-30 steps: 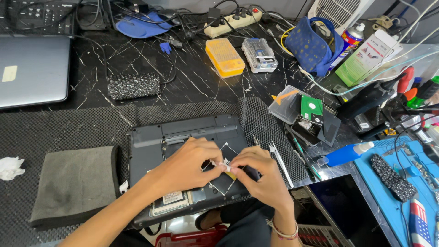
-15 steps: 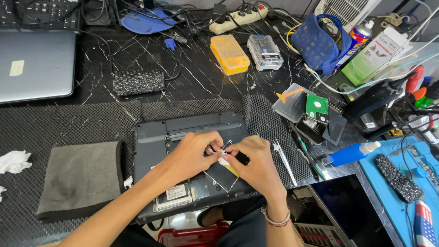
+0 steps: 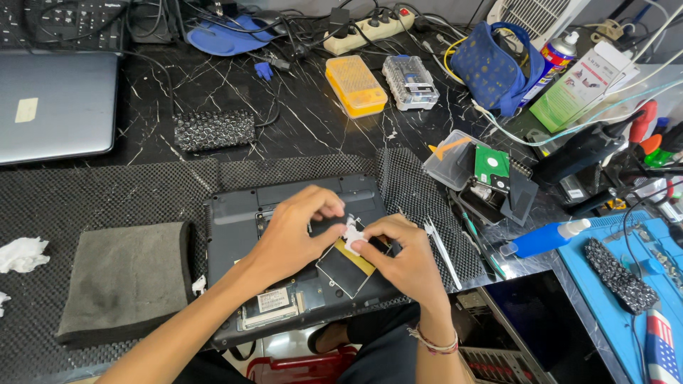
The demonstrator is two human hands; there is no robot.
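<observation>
Laptop [image 3: 235, 235] belly-up, bay cover already off, drive [image 3: 346, 267] exposed but unremoved. Left hand [image 3: 295, 231] and right hand [image 3: 402, 259] both pinching a white tab [image 3: 351, 233] at the drive's 12 o'clock. Tweezers [image 3: 441, 245] idle at 3 o'clock.

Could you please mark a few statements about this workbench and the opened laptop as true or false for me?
1. Both hands meet over the upturned dark laptop. True: the left hand and right hand pinch a small white piece between them.
2. The yellow case sits on the grey foam pad. False: it lies on the black marble tabletop, far from the pad.
3. A closed silver laptop lies at the far left. True.
4. The blue bottle stands upright. False: it lies on its side.
5. The right wrist is bare. False: it wears a bracelet.
</observation>
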